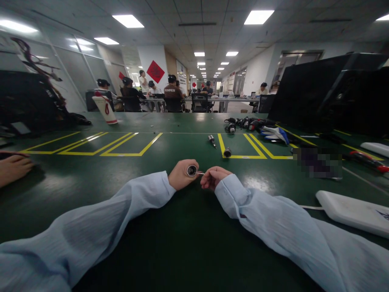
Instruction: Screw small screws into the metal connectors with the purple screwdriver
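Observation:
My left hand point(180, 178) is closed around a round metal part point(191, 170), its open, dark-centred end facing me. The fingers of my right hand point(215, 177) are pinched on a thin metal rod point(199, 173); its tip meets the rim of the part, and how far in it goes I cannot tell. Most of the rod is hidden by my fingers. Beyond my hands, a metal part with a narrow shaft point(212, 140) lies on the green table, and a short dark metal cylinder point(227, 153) sits to its right.
Yellow tape outlines point(140, 154) mark the green table point(170, 243). A pile of dark metal parts point(243, 123) and blue-white gloves point(275, 134) lie back right, a white slab-like case point(355, 211) at right. A paper cup point(105, 109) stands back left; another person's hand point(13, 168) rests far left.

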`<state>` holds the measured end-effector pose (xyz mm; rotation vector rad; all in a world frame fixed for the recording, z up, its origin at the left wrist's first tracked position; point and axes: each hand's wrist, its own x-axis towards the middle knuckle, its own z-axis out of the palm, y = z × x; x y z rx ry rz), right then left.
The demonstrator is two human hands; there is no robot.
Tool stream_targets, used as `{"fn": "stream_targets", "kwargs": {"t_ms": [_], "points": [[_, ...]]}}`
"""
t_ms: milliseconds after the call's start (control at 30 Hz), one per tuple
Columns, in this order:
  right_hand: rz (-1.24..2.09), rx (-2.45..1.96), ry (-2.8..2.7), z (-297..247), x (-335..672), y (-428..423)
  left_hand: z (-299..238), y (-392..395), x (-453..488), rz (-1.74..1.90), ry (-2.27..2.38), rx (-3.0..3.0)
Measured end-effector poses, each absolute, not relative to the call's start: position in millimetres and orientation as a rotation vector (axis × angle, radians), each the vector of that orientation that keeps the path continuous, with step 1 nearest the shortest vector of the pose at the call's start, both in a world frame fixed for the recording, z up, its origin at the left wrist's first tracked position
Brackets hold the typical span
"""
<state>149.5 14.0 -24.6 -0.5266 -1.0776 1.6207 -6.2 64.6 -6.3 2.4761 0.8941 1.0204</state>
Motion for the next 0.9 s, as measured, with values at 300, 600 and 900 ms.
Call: {"fn": "stream_targets", "kwargs": {"t_ms": [300,600,900], "points": [[1.192,-0.7,-1.274,-19.1,144.8,-1.6,-7.0,62.1,-5.0,0.95,0.888,2.466],[1.275,-0.802,-1.269,-17.6,153.4,2.8,-5.4,61.0,-6.8,0.863,0.758,2.649],[1.649,-0.655,-1.075,-22.9,154.6,13.5,-3.9,59.8,-5.8,0.9,0.76,2.455]]}}
